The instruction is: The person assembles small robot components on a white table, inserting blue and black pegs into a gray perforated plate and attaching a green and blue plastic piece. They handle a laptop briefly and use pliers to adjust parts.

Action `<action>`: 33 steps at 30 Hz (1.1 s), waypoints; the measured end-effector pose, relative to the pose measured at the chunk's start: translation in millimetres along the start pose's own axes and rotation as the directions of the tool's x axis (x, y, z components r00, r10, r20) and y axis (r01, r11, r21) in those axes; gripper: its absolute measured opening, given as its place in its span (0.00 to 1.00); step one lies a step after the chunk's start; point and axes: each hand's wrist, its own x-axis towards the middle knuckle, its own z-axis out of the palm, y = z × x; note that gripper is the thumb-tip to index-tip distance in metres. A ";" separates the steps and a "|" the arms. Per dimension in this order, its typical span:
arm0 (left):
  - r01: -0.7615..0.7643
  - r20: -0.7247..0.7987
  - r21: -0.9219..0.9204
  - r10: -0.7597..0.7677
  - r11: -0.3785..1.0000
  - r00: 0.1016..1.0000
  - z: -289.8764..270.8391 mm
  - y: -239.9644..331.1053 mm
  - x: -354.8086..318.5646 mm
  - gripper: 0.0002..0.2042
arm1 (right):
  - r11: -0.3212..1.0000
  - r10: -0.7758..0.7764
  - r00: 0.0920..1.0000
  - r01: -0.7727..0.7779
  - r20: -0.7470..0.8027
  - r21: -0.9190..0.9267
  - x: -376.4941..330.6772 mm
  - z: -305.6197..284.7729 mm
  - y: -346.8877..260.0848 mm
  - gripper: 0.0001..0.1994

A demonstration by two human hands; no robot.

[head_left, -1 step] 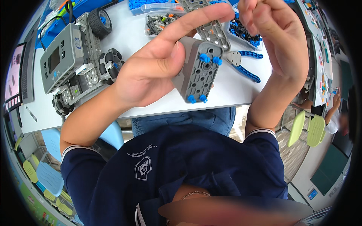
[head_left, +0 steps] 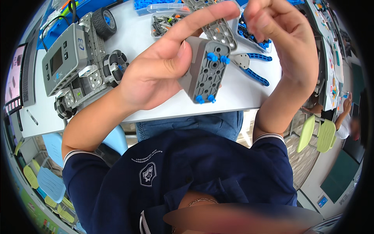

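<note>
My left hand (head_left: 150,74) is closed around a grey plastic motor block (head_left: 211,72), its index finger stretched along the top. Blue connector pins (head_left: 218,58) stick out in pairs at both ends of the block's holed face. A grey perforated plate (head_left: 220,33) stands against the block's far end; its top runs out of the picture. To the right, my right hand (head_left: 286,37) is raised with fingers curled and thumb bent in, near the left index fingertip. Whatever its fingertips may hold is hidden. Blue-handled pliers (head_left: 253,66) lie on the table just beyond the block.
A wheeled robot (head_left: 87,58) with a grey controller box stands at the left, beside a laptop (head_left: 23,78). Clear boxes of grey parts (head_left: 165,23) and dark-blue parts (head_left: 249,35) sit at the back of the white table (head_left: 163,113). Another person (head_left: 344,121) is at the far right.
The motor block's lower end has shifted slightly up and right. My right fingers have moved a little, curling lower.
</note>
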 end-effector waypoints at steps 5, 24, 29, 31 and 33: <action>-0.087 0.068 -0.102 0.095 0.991 0.993 -14.0 -6.1 3.9 0.42 | 0.968 0.150 0.986 -0.163 -0.078 -0.192 -5.4 12.8 -0.6 0.08; -0.090 -0.225 0.295 0.161 0.951 0.961 -9.4 -10.8 -5.0 0.39 | 0.860 -0.387 0.856 0.202 -0.342 -0.468 -15.2 18.9 -3.3 0.07; -0.137 -0.271 0.302 0.223 0.943 0.937 -13.5 -14.5 -5.7 0.37 | 0.672 -0.613 0.772 0.398 -0.167 -0.625 -17.8 27.2 3.6 0.07; -0.109 -0.333 0.286 0.205 0.952 0.920 -15.1 -13.7 -5.8 0.35 | 0.617 -0.658 0.744 0.442 -0.118 -0.651 -17.0 28.3 2.5 0.08; -0.145 -0.347 0.166 0.195 0.975 0.917 -16.1 -14.3 -3.7 0.29 | 0.566 -0.671 0.736 0.432 -0.088 -0.702 -16.9 30.2 0.4 0.08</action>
